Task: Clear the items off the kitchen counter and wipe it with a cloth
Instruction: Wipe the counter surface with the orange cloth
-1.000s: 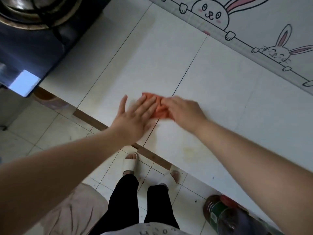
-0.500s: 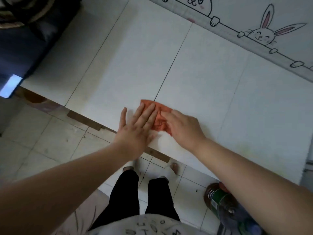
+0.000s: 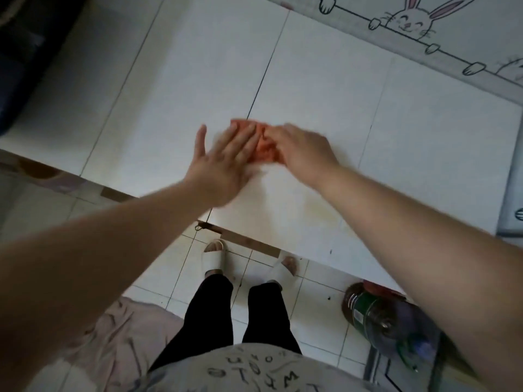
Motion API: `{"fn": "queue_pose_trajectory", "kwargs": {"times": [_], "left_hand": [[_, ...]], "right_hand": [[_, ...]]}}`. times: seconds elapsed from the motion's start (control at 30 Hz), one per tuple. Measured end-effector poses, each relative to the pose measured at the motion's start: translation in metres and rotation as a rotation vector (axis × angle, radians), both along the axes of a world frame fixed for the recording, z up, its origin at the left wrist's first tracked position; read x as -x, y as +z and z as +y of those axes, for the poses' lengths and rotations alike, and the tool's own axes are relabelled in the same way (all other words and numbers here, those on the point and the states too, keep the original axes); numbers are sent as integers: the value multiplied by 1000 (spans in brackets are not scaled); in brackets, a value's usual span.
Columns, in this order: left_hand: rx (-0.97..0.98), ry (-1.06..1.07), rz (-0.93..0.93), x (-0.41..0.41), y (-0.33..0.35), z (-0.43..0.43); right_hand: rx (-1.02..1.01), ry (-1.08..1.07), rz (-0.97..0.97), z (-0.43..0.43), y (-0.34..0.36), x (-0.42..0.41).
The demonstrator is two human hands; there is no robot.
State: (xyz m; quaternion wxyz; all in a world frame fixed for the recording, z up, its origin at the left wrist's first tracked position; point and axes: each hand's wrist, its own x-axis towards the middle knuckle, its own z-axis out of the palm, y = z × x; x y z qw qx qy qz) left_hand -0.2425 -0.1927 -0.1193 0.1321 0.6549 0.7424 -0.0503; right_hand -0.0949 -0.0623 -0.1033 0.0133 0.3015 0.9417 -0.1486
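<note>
A small orange cloth (image 3: 264, 148) lies flat on the white tiled counter (image 3: 325, 89), over a dark tile joint. My left hand (image 3: 226, 162) lies flat with fingers spread, its fingertips pressing the cloth's left part. My right hand (image 3: 304, 149) presses down on the cloth's right part, fingers bent over it. Most of the cloth is hidden under the two hands. Both hands are blurred.
A dark stove (image 3: 19, 60) sits at the counter's far left. A wall sticker with rabbits (image 3: 410, 18) runs along the back. A grey appliance edge (image 3: 512, 199) is at the right. On the floor stand large plastic bottles (image 3: 379, 315) and a pink fabric (image 3: 113, 340).
Both hands and the cloth slid over the counter toward its front edge and back a little; the view shifted right, so the stove has nearly left the frame.
</note>
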Motion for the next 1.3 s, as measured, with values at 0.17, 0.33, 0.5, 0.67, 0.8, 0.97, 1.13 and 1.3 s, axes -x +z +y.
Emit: {"fn": "queue_pose_trajectory", "kwargs": {"times": [0.17,0.33,0.5,0.67,0.8,0.97,1.13,1.3], "left_hand": [[102,120,-40,13,8,68],[62,77,-42,-16,4,24],[66,-69,-41,-70,3,-66],[85,-191,-71,-100,0,-113],[54,-219,-82,-94,3,-95],[28,-146,-11,-66,1,-1],[96,-78,-9,-49,4,89],[101,-128,7,-59,9,63]], "right_hand": [[40,-134,-41,47,5,36],[42,-112,53,-6,-1,-7],[65,-28,129,-88,-7,-81],[10,44,45,-134,-15,-134],[10,42,17,-119,-9,-127],[5,-120,-17,-24,-2,-79],[61,-275,-78,48,7,-44],[42,-262,23,15,4,-64]]}}
